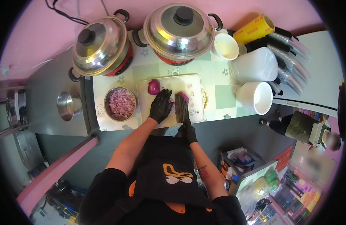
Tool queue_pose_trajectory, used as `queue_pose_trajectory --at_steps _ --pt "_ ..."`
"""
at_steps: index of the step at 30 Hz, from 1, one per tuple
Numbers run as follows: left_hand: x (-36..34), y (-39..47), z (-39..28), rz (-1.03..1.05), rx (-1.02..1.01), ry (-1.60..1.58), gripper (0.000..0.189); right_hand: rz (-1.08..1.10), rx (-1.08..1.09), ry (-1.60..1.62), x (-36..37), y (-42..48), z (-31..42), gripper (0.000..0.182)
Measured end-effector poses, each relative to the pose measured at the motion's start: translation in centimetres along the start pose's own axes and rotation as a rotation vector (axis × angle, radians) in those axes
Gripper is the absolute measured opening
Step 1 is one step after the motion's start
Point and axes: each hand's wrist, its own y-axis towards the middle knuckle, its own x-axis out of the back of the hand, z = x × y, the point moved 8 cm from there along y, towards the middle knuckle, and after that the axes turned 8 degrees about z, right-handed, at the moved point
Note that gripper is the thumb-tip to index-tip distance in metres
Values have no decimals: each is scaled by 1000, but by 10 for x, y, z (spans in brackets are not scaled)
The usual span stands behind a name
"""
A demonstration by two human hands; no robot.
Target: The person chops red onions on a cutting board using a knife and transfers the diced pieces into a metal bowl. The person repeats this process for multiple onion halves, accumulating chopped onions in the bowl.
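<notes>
On a white cutting board, my black-gloved left hand presses down with its fingers stretched forward; pieces of red onion lie partly hidden by its fingertips. My right hand, also gloved in black, grips the handle of a broad-bladed kitchen knife. The blade points away from me, with a cut piece of red onion against its right side. A peeled red onion sits beyond my left hand. Small onion bits are scattered on the board's right part. To the left stands a metal bowl filled with chopped red onion.
Two lidded electric pots stand along the pink wall. White tubs, a small cup and a yellow roll are at the right. A steel bowl rests left. Another person is at far right.
</notes>
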Motion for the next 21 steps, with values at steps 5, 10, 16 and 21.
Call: queue_pose_trajectory --at_steps 5,10,16,21 --pt "-12 -1 -5 -138 116 -130 51 -25 -19 163 -48 18 -17 66" --pt "2 -10 5 -256 185 -330 44 174 -286 407 -91 6 -19 68" --pt "92 -59 24 -584 214 -273 38 291 130 -114 -146 9 12 67" --pt "154 -104 107 -785 379 -153 36 590 -143 -177 -213 -33 94 67"
